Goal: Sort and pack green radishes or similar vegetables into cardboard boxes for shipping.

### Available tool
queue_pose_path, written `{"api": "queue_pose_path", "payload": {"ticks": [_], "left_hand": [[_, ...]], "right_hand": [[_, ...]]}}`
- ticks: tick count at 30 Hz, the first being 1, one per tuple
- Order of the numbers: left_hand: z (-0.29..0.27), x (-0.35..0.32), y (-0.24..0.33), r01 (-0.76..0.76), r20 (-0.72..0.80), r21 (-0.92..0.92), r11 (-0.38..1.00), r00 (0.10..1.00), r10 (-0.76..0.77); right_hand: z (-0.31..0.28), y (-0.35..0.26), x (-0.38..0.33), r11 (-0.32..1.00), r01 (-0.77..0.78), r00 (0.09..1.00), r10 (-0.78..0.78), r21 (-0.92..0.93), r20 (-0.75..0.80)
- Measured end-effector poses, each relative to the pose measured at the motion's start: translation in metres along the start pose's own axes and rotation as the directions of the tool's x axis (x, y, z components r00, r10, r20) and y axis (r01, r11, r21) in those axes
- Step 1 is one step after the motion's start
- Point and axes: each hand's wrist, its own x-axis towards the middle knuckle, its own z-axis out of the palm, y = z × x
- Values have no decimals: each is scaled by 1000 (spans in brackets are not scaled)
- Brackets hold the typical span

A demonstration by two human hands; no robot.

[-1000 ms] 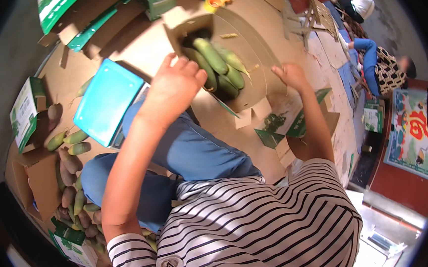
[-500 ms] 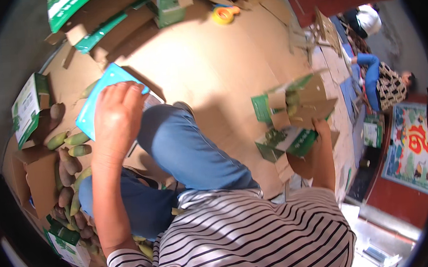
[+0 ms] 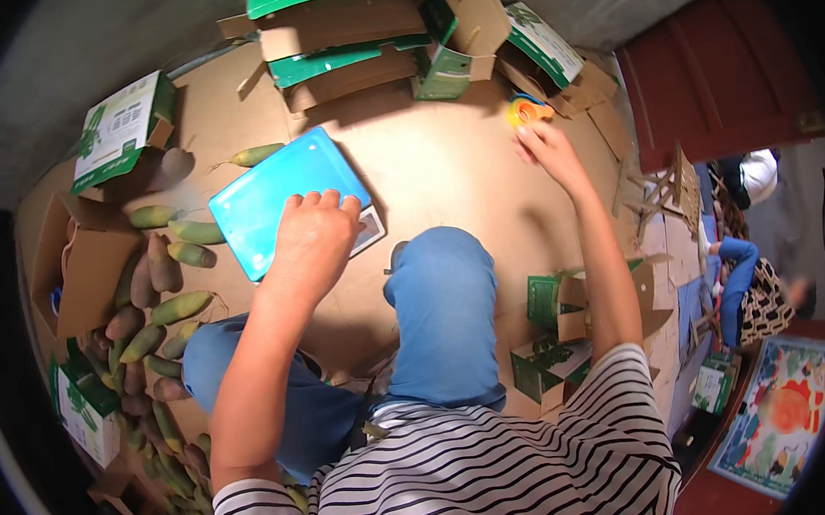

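My left hand (image 3: 315, 236) lies palm down on the near corner of a flat blue scale (image 3: 265, 196), which rests on the cardboard-covered floor in front of my knees. It grips nothing. My right hand (image 3: 546, 148) is stretched forward, and its fingertips are at a yellow and orange tape roll (image 3: 527, 111) on the cardboard. I cannot tell whether the fingers close on the roll. Long green and brown fruits (image 3: 153, 309) lie in a loose pile to my left, and a few (image 3: 257, 154) lie around the scale.
Flattened and open green-and-brown cartons (image 3: 359, 41) are stacked at the far edge. Another carton (image 3: 121, 129) stands at far left, and small green boxes (image 3: 555, 310) by my right elbow. Another person (image 3: 749, 277) sits at the right beyond a red door (image 3: 716, 83).
The open carton of green fruits that both hands were at is out of view. My left hand dropped onto the blue scale. My right hand left the small green boxes and reached to the tape roll.
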Motion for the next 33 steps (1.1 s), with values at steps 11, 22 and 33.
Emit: {"api": "queue_pose_path", "payload": {"ticks": [11,22,33], "left_hand": [[9,-16,-15,96,97,23,995,990,-98],[11,-21,-29,171,132,-38,985,978,-164],[11,-19,-22,119,73,-26,993,990,-117]], "right_hand": [[134,-140,247,474,-84,988,156,877,11],[156,-134,286,300,65,982,153,952,-115],[79,-39,212,309,162,907,326,937,-265]]}}
